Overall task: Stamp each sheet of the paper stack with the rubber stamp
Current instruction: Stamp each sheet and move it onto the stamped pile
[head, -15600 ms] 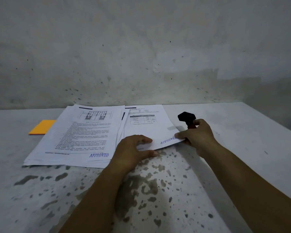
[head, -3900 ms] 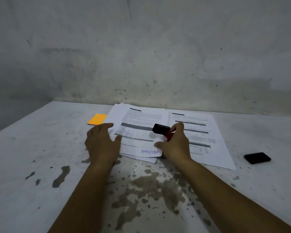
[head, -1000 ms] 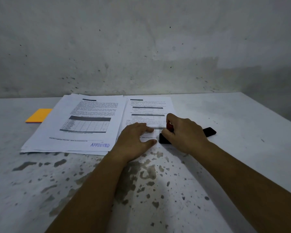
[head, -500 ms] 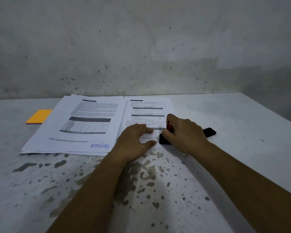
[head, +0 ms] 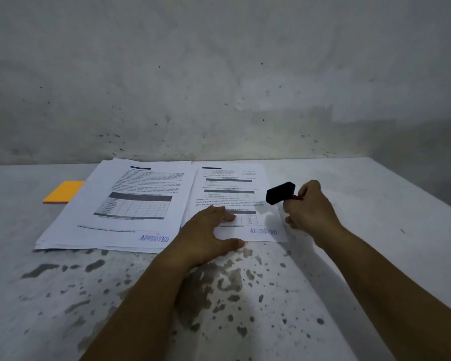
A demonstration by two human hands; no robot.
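Orange notepad (head: 63,192) flat on stained white table (head: 349,256), left of the papers, grey speckled wall (head: 219,74) behind

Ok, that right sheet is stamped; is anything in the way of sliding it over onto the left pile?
Only the left hand, lying flat on the right sheet near its left edge. The left pile has nothing on top, and the right hand holds the stamp up clear.

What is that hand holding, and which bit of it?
The right hand grips the rubber stamp by its red handle. The left hand holds nothing; it presses flat on the sheet.
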